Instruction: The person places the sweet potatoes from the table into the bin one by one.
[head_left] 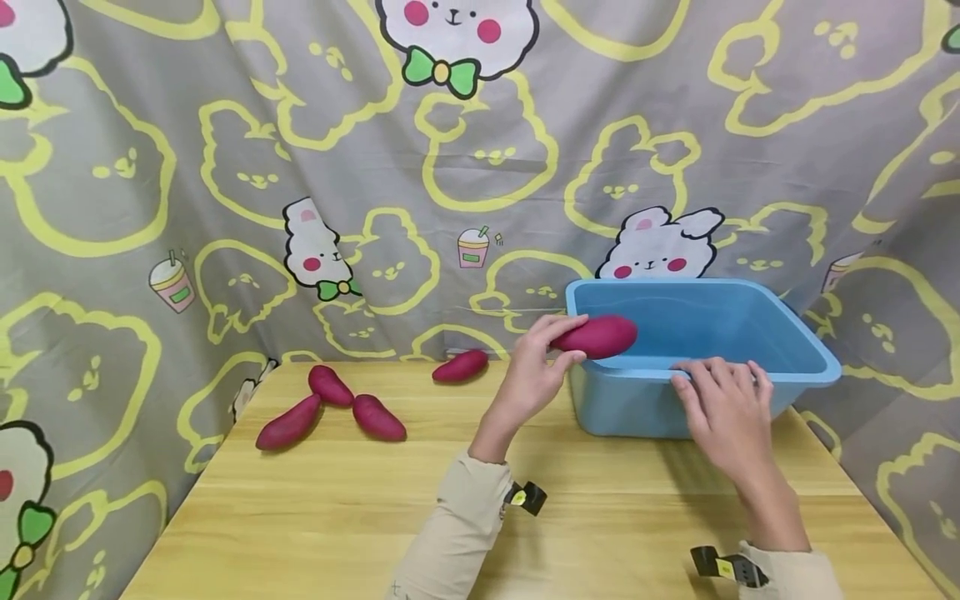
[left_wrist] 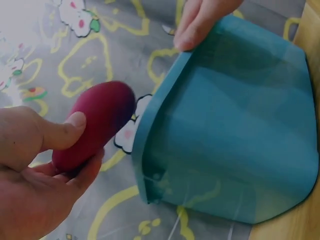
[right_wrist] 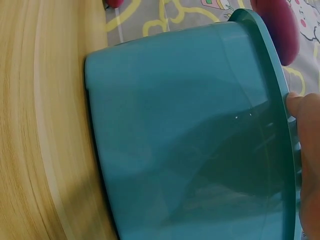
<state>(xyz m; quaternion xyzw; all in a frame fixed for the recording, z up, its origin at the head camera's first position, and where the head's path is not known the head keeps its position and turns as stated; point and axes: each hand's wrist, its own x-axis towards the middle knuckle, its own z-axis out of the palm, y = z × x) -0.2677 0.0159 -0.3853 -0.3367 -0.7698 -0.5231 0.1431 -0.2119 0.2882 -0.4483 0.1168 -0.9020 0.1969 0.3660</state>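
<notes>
My left hand [head_left: 528, 371] holds a purple-red sweet potato [head_left: 600, 337] near the left end of a blue plastic tub [head_left: 630, 404]. Thumb and fingers grip one end of the sweet potato [left_wrist: 102, 117]; its other end points towards the tub, and in the head view it overlaps the tub's near left rim. On that near rim rests my right hand [head_left: 727, 408], with its fingers bent over the edge. In the right wrist view the thumb [right_wrist: 295, 104] lies at the rim [right_wrist: 275, 65] and the other fingers are mostly hidden.
On the left of the wooden table [head_left: 315, 525], three sweet potatoes [head_left: 378, 418] lie close together. Another sweet potato [head_left: 461, 367] lies at the back edge. A patterned curtain [head_left: 375, 183] hangs behind the table and along its sides.
</notes>
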